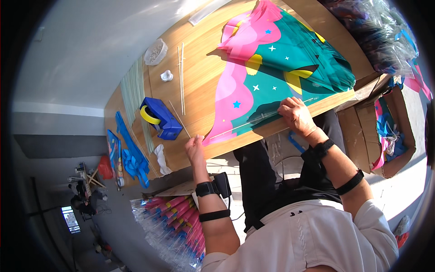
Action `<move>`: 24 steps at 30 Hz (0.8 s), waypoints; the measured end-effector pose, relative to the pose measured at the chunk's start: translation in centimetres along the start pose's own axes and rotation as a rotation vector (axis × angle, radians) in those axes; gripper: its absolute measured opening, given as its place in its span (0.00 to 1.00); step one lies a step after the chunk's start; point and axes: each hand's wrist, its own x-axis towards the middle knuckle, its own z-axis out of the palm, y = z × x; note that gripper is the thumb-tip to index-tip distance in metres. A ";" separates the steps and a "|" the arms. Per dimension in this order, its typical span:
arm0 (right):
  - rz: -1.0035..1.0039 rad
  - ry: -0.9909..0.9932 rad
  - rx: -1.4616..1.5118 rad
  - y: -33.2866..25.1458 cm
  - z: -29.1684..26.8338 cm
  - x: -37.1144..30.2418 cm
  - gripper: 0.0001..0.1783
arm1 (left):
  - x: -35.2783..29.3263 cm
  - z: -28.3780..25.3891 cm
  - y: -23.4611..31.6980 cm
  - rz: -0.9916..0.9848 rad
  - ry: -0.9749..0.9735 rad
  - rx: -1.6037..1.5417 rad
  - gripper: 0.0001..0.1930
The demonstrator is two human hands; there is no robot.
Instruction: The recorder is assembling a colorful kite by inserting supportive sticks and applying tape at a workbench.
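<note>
A kite sheet (253, 93) of thin fabric, pink and teal with stars and yellow patches, lies over the table's near right part. Along its near edge runs a thin pale rod (240, 126). My left hand (196, 150) is closed in a pinch at the sheet's pink left corner; its fingertips partly hide what they grip. Fingers curled, my right hand (297, 117) presses together on the rod over the teal part. Another thin stick (179, 119) lies on the wood, its near end beside my left fingers.
A blue tape dispenser (162, 120) with yellow tape stands at left, by a bundle of pale rods (132, 88) and blue ribbons (131, 158). Beyond are a small white tub (156, 52) and loose sticks (182, 79). An open cardboard box (358, 136) sits right; plastic-wrapped bundles (174, 217) lie below left.
</note>
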 end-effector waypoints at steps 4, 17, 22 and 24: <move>0.026 0.015 -0.030 -0.2 0.5 0.1 0.02 | 0.8 -0.4 -1.1 0.063 -0.149 0.120 0.13; 0.097 -0.006 -0.150 -0.2 1.1 0.8 0.05 | -2.0 1.6 2.2 -0.107 -0.109 -0.294 0.07; 0.123 -0.010 -0.147 -0.3 1.6 1.1 0.05 | -1.2 1.5 -1.0 0.043 0.181 0.215 0.03; 0.129 -0.007 -0.153 -0.1 1.6 1.0 0.05 | -2.3 2.2 0.4 0.182 0.317 0.291 0.06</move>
